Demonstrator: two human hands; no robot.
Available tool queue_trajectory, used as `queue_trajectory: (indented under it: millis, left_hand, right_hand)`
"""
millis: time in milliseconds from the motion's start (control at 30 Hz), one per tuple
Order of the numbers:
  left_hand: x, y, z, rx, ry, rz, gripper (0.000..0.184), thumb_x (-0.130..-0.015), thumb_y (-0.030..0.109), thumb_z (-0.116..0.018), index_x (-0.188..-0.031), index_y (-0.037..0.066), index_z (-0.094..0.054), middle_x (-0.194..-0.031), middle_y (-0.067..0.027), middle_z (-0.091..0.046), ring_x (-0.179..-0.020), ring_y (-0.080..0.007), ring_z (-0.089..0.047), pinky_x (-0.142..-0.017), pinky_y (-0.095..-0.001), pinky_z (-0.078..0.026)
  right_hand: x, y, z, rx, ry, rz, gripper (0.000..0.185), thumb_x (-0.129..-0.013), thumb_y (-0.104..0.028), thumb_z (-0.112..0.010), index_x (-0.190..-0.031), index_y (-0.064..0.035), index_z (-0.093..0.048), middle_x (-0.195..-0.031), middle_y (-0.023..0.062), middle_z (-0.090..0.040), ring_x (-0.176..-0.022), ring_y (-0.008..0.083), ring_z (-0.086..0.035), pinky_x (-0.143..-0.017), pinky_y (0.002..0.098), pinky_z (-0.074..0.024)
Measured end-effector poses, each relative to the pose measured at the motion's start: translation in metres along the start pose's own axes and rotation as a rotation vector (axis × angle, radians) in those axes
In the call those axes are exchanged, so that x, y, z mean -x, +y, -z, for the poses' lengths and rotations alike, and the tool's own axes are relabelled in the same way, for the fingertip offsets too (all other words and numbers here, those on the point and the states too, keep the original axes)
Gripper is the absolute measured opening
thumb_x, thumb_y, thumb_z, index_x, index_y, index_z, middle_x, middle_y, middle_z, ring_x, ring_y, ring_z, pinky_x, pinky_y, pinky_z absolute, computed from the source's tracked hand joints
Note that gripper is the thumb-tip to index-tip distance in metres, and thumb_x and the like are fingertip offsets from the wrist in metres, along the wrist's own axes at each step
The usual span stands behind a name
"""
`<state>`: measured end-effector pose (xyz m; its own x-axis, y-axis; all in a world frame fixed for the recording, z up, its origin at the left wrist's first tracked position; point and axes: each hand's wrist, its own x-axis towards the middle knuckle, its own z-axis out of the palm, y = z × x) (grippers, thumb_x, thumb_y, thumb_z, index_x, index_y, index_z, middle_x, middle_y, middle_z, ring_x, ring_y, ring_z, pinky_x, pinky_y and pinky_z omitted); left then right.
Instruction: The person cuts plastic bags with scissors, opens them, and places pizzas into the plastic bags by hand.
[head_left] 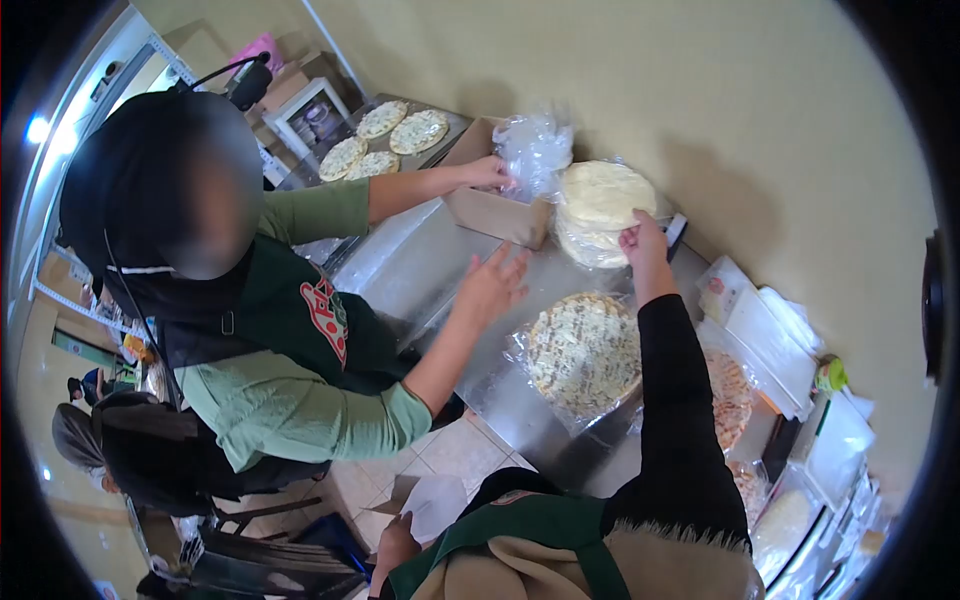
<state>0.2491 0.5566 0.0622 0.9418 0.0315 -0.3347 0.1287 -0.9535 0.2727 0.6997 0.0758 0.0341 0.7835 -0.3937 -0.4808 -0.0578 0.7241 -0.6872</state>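
Observation:
My right hand (643,238), at the end of a black sleeve, has its fingers closed on the edge of a pale round pizza base (606,193). That base tops a stack, with clear plastic around it, by the wall. Low in the view, my left hand (397,545) is closed at the edge of a whitish rounded sheet (436,507); part of the hand is hidden. Between my arm and the co-worker, a topped pizza (583,352) lies on clear plastic on the metal table (490,375).
At left, a co-worker in a green apron has one hand (487,172) at a cardboard box (497,212) of plastic bags and another hand (492,288) over the table. Several small pizzas (418,132) sit on a tray behind. Another topped pizza (728,398) and white packets (765,335) are right.

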Motion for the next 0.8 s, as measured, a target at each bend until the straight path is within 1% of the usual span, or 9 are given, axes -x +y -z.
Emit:
queue_trajectory:
  millis: [67,133,200,300,367,467,600,767,800]
  left_hand:
    - [0.005,-0.014,-0.019,-0.060,-0.125,0.033,0.041,-0.068,0.020,-0.063,-0.102,-0.002,-0.057,-0.101,-0.0265,-0.057,-0.093,-0.0387,-0.057,-0.079,-0.0418,-0.047]
    - [0.008,-0.019,-0.034,-0.105,-0.240,0.076,0.048,-0.067,0.020,-0.063,-0.109,-0.002,-0.054,-0.105,-0.0256,-0.055,-0.096,-0.0382,-0.056,-0.084,-0.0408,-0.046]
    - [0.016,-0.021,-0.040,-0.113,-0.305,0.164,0.028,-0.066,0.015,-0.061,-0.086,-0.004,-0.054,-0.092,-0.0259,-0.058,-0.087,-0.0375,-0.059,-0.075,-0.0428,-0.049]
    - [0.030,-0.027,-0.048,-0.012,-0.158,0.165,0.023,-0.066,0.012,-0.059,-0.082,-0.003,-0.052,-0.087,-0.0236,-0.058,-0.082,-0.0369,-0.059,-0.072,-0.0436,-0.049]
    - [0.032,-0.018,-0.040,0.020,-0.089,0.215,0.020,-0.066,0.009,-0.057,-0.081,-0.002,-0.051,-0.086,-0.0233,-0.057,-0.082,-0.0376,-0.058,-0.072,-0.0439,-0.049]
    - [0.034,-0.014,-0.041,0.080,-0.027,0.250,0.021,-0.066,0.005,-0.055,-0.084,-0.004,-0.050,-0.090,-0.0243,-0.057,-0.083,-0.0388,-0.058,-0.072,-0.0445,-0.048]
    - [0.037,-0.010,-0.041,0.110,0.045,0.205,0.044,-0.065,-0.002,-0.050,-0.109,-0.008,-0.048,-0.114,-0.0259,-0.051,-0.106,-0.0350,-0.051,-0.093,-0.0371,-0.040]
    - [0.049,-0.017,-0.032,0.133,0.012,0.125,0.053,-0.066,0.000,-0.050,-0.117,-0.010,-0.043,-0.117,-0.0252,-0.050,-0.112,-0.0318,-0.048,-0.092,-0.0342,-0.041]
    - [0.052,-0.018,-0.031,0.147,0.016,0.104,0.054,-0.066,0.000,-0.049,-0.118,-0.010,-0.043,-0.118,-0.0247,-0.050,-0.112,-0.0316,-0.048,-0.093,-0.0339,-0.041]
  right_hand:
    - [-0.006,-0.006,-0.009,-0.011,0.139,0.018,0.023,-0.071,-0.015,-0.067,-0.089,-0.0067,-0.055,-0.080,0.0111,-0.056,-0.075,0.0221,-0.057,-0.053,0.0334,-0.0430]
    - [-0.015,-0.007,-0.012,-0.010,0.033,0.109,0.025,-0.070,-0.015,-0.068,-0.090,-0.0080,-0.056,-0.083,0.0102,-0.057,-0.076,0.0216,-0.057,-0.055,0.0348,-0.0439]
    - [-0.014,-0.005,-0.027,-0.088,-0.053,0.194,0.030,-0.069,-0.014,-0.068,-0.096,-0.0096,-0.056,-0.087,0.0092,-0.059,-0.078,0.0220,-0.058,-0.062,0.0363,-0.0464]
    - [-0.036,0.005,-0.023,-0.142,-0.141,0.100,0.043,-0.070,-0.012,-0.065,-0.111,-0.0090,-0.052,-0.107,0.0094,-0.058,-0.097,0.0267,-0.056,-0.079,0.0415,-0.0466]
    - [-0.037,0.004,-0.027,-0.134,-0.054,0.020,0.043,-0.071,-0.006,-0.060,-0.113,-0.0068,-0.051,-0.111,0.0088,-0.056,-0.103,0.0279,-0.053,-0.086,0.0421,-0.0435]
    - [-0.049,0.003,-0.018,-0.242,-0.241,0.071,0.045,-0.072,-0.004,-0.059,-0.116,-0.0041,-0.048,-0.113,0.0117,-0.054,-0.106,0.0299,-0.051,-0.092,0.0459,-0.0412]
    - [-0.007,-0.019,-0.011,-0.216,-0.280,0.112,0.047,-0.074,-0.007,-0.061,-0.118,-0.0017,-0.046,-0.111,0.0125,-0.055,-0.105,0.0300,-0.051,-0.092,0.0453,-0.0415]
    - [0.090,-0.059,0.026,-0.199,-0.463,0.136,0.051,-0.078,-0.015,-0.059,-0.124,-0.0033,-0.041,-0.122,0.0145,-0.049,-0.114,0.0311,-0.046,-0.097,0.0454,-0.0373]
    - [0.116,-0.058,0.041,-0.084,-0.578,0.491,0.051,-0.080,-0.019,-0.058,-0.125,-0.0025,-0.040,-0.124,0.0144,-0.047,-0.115,0.0315,-0.045,-0.097,0.0461,-0.0368]
